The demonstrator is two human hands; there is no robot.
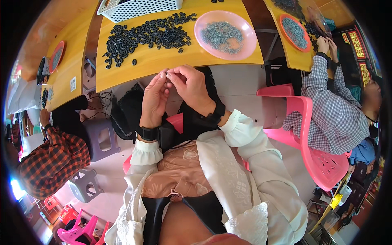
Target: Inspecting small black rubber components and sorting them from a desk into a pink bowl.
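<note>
My left hand (154, 99) and my right hand (190, 87) meet fingertip to fingertip just off the near edge of the yellow table (163, 65). Both pinch at a tiny dark piece (166, 74), mostly covered by the fingers, so its kind does not show. Beyond my hands, many small black oval pieces (143, 34) with holes lie spread over the tabletop. One black piece (134, 62) sits apart near the front edge. To the right of the pile stands a pink plastic dish (250, 41) holding many small silvery metal parts (222, 36).
A white perforated basket (139, 11) stands at the table's back. On the right, a person in a checked shirt (330, 106) works at another table by a pink chair (304, 122). A person in a red-black plaid shirt (57, 159) sits left, near grey stools (85, 185).
</note>
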